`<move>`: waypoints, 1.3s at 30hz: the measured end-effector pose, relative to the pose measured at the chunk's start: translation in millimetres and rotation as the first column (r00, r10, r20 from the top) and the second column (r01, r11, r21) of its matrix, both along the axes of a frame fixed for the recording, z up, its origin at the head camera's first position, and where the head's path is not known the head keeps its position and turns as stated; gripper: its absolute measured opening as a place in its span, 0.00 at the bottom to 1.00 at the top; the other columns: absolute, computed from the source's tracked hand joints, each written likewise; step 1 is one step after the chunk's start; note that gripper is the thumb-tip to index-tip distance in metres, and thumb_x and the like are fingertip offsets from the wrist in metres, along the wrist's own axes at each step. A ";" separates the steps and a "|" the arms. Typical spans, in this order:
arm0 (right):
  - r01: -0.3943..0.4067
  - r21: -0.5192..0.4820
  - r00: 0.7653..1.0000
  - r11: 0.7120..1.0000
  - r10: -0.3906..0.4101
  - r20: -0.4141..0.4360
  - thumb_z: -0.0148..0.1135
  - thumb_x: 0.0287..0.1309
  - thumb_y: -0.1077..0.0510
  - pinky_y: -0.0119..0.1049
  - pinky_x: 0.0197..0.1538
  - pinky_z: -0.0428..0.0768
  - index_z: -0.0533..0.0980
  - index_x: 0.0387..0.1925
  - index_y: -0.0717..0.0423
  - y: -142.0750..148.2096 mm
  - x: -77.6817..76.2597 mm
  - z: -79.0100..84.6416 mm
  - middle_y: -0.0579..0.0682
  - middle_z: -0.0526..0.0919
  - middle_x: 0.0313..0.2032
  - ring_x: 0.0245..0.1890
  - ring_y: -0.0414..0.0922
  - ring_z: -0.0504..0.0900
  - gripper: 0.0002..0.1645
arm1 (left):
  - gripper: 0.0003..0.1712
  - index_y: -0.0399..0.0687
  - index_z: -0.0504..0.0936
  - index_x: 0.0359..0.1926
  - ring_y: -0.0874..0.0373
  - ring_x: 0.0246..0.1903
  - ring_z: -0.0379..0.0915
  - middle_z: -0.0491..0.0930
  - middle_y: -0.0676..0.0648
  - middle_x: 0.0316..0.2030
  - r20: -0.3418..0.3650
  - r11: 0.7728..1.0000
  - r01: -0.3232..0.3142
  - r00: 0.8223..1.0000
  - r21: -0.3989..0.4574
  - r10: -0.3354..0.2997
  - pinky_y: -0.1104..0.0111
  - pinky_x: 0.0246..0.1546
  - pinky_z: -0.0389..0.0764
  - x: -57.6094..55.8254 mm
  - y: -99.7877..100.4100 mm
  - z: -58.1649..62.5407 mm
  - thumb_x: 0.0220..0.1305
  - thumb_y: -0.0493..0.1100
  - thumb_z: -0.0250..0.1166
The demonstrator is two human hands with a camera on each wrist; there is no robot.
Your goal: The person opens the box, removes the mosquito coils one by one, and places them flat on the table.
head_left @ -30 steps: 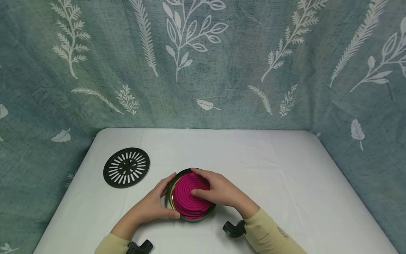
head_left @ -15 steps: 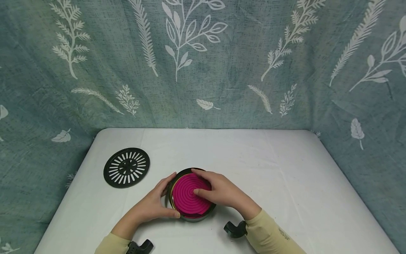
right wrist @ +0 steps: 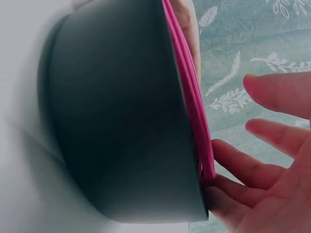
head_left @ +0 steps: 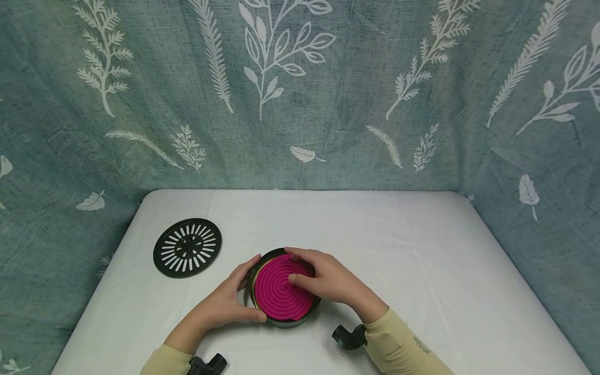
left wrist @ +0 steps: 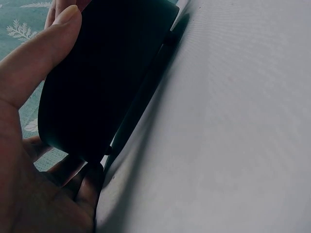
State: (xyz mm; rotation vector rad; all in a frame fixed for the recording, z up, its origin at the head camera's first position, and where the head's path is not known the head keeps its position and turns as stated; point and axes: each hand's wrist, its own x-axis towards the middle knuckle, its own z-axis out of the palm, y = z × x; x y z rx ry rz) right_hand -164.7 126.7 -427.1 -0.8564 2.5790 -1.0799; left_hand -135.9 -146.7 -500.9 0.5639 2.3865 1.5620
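Note:
A stack of pink mosquito coils [head_left: 280, 299] lies in a round dark mosquito coil holder [head_left: 287, 324] near the table's front. My left hand [head_left: 229, 302] grips the holder's left side, thumb in front and fingers behind. In the left wrist view the holder's wall [left wrist: 107, 73] shows as a dark shape against my left hand [left wrist: 29, 160]. Over the right part of the coils reaches my right hand [head_left: 325, 276]. The right wrist view has several fingertips of that hand [right wrist: 272, 174] touching the coils' edge [right wrist: 194, 102] and the rim, while its thumb stands off the coils.
A black slotted round lid [head_left: 208, 254] lies flat at the table's left. The white-covered table [head_left: 398, 234] ends at a green leaf-print cloth [head_left: 347, 104] behind. A dark wrist mount [head_left: 348, 338] sits on the right arm, another [head_left: 207, 364] on the left.
The coil stack, uneven and offset earlier, now lies flatter and more centred in the holder. My right hand has shifted slightly right. The left hand keeps its place.

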 end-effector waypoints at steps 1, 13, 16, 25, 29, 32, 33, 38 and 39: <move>0.000 -0.003 1.000 1.000 0.000 0.003 0.65 0.64 0.45 0.46 0.64 0.73 0.68 0.70 0.47 0.1 0.0 0.7 0.45 0.78 0.59 0.61 0.41 0.73 0.35 | 0.72 0.56 0.50 0.78 0.53 0.68 0.59 0.58 0.49 0.71 -0.001 1.000 0.001 1.000 0.002 -0.001 0.55 0.69 0.63 0.0 0.0 0.0 0.36 0.58 0.84; 0.022 -0.134 0.997 0.991 -0.011 0.075 0.65 0.64 0.47 0.49 0.62 0.75 0.70 0.68 0.43 3.0 -2.1 3.0 0.43 0.80 0.57 0.59 0.39 0.75 0.32 | 0.73 0.57 0.50 0.78 0.53 0.70 0.57 0.57 0.50 0.72 0.002 1.000 -0.003 1.000 -0.010 0.003 0.57 0.70 0.63 0.0 0.4 0.2 0.35 0.59 0.84; 0.033 -0.219 0.988 0.975 0.001 0.152 0.65 0.64 0.49 0.49 0.61 0.77 0.71 0.67 0.41 4.3 -4.3 1.7 0.44 0.80 0.56 0.58 0.42 0.76 0.30 | 0.73 0.56 0.50 0.78 0.54 0.70 0.57 0.57 0.50 0.72 -0.001 1.000 -0.002 1.000 -0.013 0.002 0.57 0.70 0.63 0.1 0.1 0.2 0.35 0.59 0.84; 0.143 -0.410 0.900 0.901 0.053 0.432 0.65 0.65 0.58 0.38 0.52 0.83 0.70 0.67 0.51 12.1 -13.0 -9.1 0.54 0.77 0.59 0.55 0.50 0.80 0.30 | 0.73 0.57 0.50 0.78 0.55 0.70 0.57 0.56 0.51 0.72 0.003 1.000 -0.002 1.000 -0.009 0.002 0.59 0.70 0.62 0.3 0.0 0.0 0.34 0.59 0.84; 0.179 -0.455 0.845 0.872 0.100 0.525 0.63 0.66 0.60 0.38 0.51 0.83 0.66 0.70 0.57 15.7 -15.3 -11.9 0.57 0.75 0.62 0.54 0.50 0.81 0.33 | 0.73 0.57 0.50 0.78 0.55 0.70 0.57 0.56 0.50 0.72 0.000 1.000 -0.008 1.000 -0.017 0.008 0.58 0.69 0.63 0.3 0.1 -0.1 0.34 0.59 0.84; 0.186 -0.484 0.796 0.855 0.158 0.584 0.61 0.67 0.62 0.39 0.53 0.83 0.61 0.72 0.62 18.0 -16.5 -12.9 0.60 0.74 0.62 0.54 0.51 0.81 0.36 | 0.73 0.57 0.51 0.78 0.54 0.70 0.57 0.56 0.50 0.72 -0.003 1.000 -0.011 1.000 -0.020 0.011 0.58 0.69 0.63 0.1 0.2 -0.2 0.34 0.60 0.85; 0.190 -0.487 0.780 0.852 0.170 0.602 0.60 0.68 0.62 0.40 0.54 0.82 0.59 0.73 0.63 18.9 -16.7 -13.3 0.61 0.74 0.62 0.54 0.51 0.81 0.36 | 0.73 0.57 0.51 0.78 0.54 0.69 0.57 0.57 0.50 0.72 -0.004 1.000 -0.011 1.000 -0.020 0.011 0.58 0.69 0.63 0.0 0.2 -0.2 0.34 0.60 0.85; 0.198 -0.454 0.751 0.869 0.163 0.640 0.59 0.68 0.62 0.43 0.54 0.83 0.59 0.72 0.65 23.1 -16.0 -12.3 0.61 0.79 0.57 0.51 0.50 0.82 0.36 | 0.73 0.57 0.51 0.78 0.54 0.70 0.57 0.56 0.50 0.72 -0.004 1.000 -0.008 1.000 -0.020 0.008 0.58 0.69 0.63 -0.3 0.4 0.1 0.34 0.60 0.84; 0.202 -0.437 0.753 0.877 0.147 0.641 0.60 0.68 0.61 0.43 0.52 0.84 0.61 0.71 0.65 24.0 -15.6 -11.7 0.60 0.80 0.56 0.50 0.50 0.83 0.34 | 0.73 0.56 0.51 0.78 0.54 0.70 0.57 0.56 0.50 0.72 -0.005 1.000 -0.007 1.000 -0.019 0.007 0.58 0.69 0.63 -0.5 0.4 0.3 0.34 0.60 0.84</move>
